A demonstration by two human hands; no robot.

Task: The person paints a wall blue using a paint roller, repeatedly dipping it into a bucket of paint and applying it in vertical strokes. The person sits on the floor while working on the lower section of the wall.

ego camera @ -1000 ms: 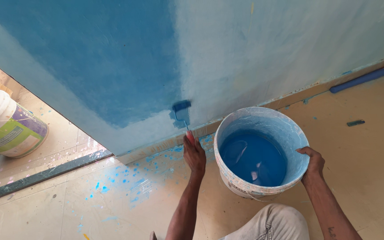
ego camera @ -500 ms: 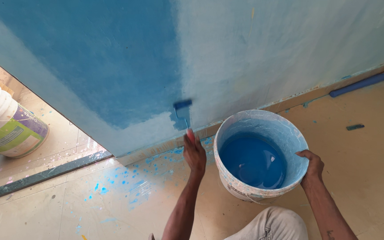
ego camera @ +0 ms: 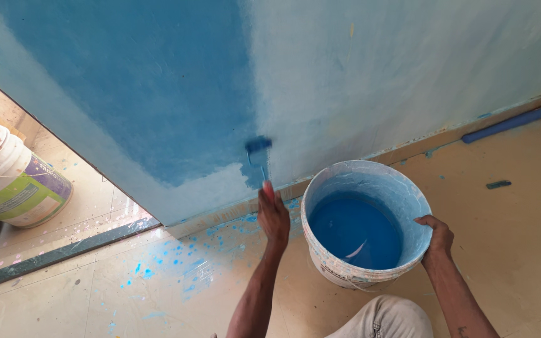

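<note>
Paint roller (ego camera: pixel 258 149) now sits a little higher on the wall (ego camera: pixel 408 69) than a moment ago, spreading blue upward, the left hand (ego camera: pixel 273 213) closed round its handle; the right hand (ego camera: pixel 438 235) grips the paint bucket (ego camera: pixel 402 188) rim on the floor (ego camera: pixel 521 213).

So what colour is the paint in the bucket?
Deep blue paint, seen best in the head view; the bucket wall inside is paler blue.

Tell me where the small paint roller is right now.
In the head view, the paint roller is pressed on the wall near its bottom edge, held by the left hand, just left of the paint bucket.
</note>
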